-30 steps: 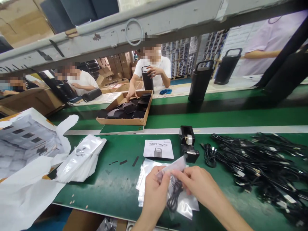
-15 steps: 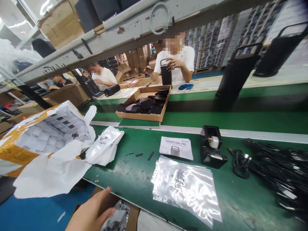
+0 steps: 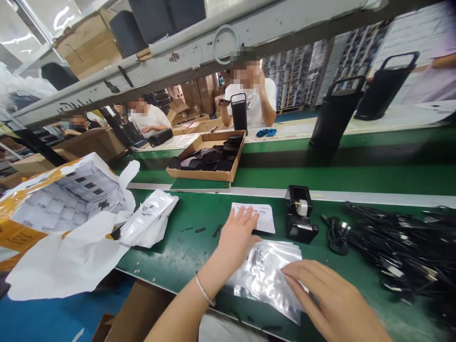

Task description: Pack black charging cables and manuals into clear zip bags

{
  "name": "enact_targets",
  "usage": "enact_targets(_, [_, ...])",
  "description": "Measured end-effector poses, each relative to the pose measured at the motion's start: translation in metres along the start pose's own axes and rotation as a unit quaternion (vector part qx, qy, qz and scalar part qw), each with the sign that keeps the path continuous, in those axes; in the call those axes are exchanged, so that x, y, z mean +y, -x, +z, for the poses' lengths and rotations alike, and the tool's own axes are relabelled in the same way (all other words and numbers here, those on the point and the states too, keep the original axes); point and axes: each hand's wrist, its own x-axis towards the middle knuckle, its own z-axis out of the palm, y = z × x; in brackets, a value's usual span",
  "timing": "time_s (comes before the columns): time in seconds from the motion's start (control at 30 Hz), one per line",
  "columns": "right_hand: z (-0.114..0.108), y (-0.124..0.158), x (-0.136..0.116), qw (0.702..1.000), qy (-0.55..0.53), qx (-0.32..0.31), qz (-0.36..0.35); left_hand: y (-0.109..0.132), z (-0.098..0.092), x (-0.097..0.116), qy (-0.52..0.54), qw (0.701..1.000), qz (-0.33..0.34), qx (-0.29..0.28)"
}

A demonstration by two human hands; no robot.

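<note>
My left hand lies flat with fingers stretched out on a white printed leaflet on the green bench. My right hand rests open, palm down, on the near right edge of a stack of clear plastic bags. Neither hand holds anything. A black tape dispenser stands just right of the leaflet. A big tangle of black cables lies at the right.
An opened carton lined with white paper and a pile of bagged items sit at the left. A cardboard tray of black parts and black speakers stand on the far belt, where other people work. A brown box sits below the bench edge.
My left hand came up from the box below the bench edge and now lies on the leaflet. My right hand came back into view onto the bag stack. The bagged cable is gone from my hands.
</note>
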Motion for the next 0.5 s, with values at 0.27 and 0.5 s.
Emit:
enact_targets(0.27, [0.013, -0.002, -0.001, 0.993, -0.070, -0.074, 0.055, -0.022, -0.015, -0.025, -0.043, 0.995, 0.044, -0.083])
enact_targets(0.5, [0.011, -0.010, 0.009, 0.935, -0.231, -0.109, 0.246, -0.024, -0.016, -0.030, -0.033, 0.996, 0.065, -0.059])
